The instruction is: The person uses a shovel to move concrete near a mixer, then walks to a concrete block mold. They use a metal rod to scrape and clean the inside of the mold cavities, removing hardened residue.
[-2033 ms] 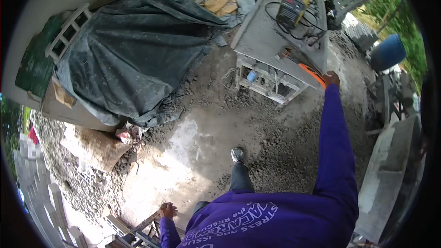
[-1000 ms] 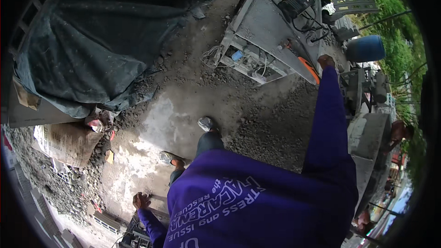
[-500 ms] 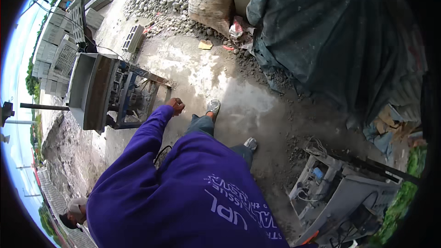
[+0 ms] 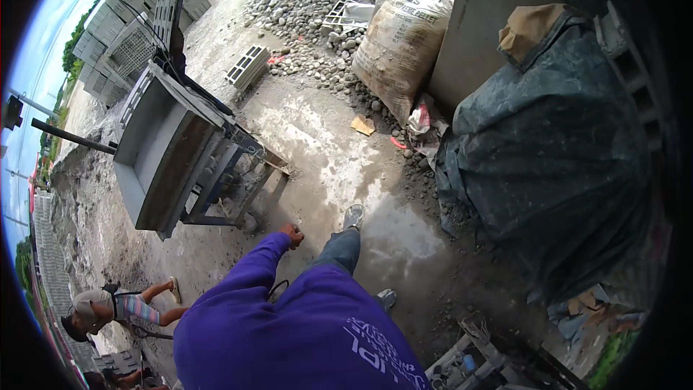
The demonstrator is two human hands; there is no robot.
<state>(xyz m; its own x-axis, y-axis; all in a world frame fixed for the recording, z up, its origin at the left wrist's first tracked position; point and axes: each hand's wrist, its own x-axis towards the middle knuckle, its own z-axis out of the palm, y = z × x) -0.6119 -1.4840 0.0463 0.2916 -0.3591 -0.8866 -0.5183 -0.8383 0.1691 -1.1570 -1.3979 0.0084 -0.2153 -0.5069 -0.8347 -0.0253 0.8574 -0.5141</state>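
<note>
My left hand (image 4: 293,235) hangs at the end of a purple sleeve (image 4: 249,267), in front of my left leg. Its fingers are curled into a loose fist, and no object shows in them. A metal machine with a wide grey tray (image 4: 155,148) on a blue-grey frame (image 4: 216,184) stands to the left, nearest to this hand but apart from it. Below, my shoe (image 4: 354,217) is on the dusty concrete floor (image 4: 317,137). My right hand and forearm are out of view.
A hollow block (image 4: 247,66) lies ahead, before a gravel heap (image 4: 303,0). A full woven sack (image 4: 404,43) leans by a grey panel (image 4: 469,36). Dark tarpaulin (image 4: 548,159) covers a pile at right. A co-worker (image 4: 108,307) is at lower left; stacked blocks (image 4: 115,50) stand far left.
My view has shifted as I step forward. The machine and sack now appear larger and further right. My left hand sits lower in view, and a co-worker at lower left shows more fully.
</note>
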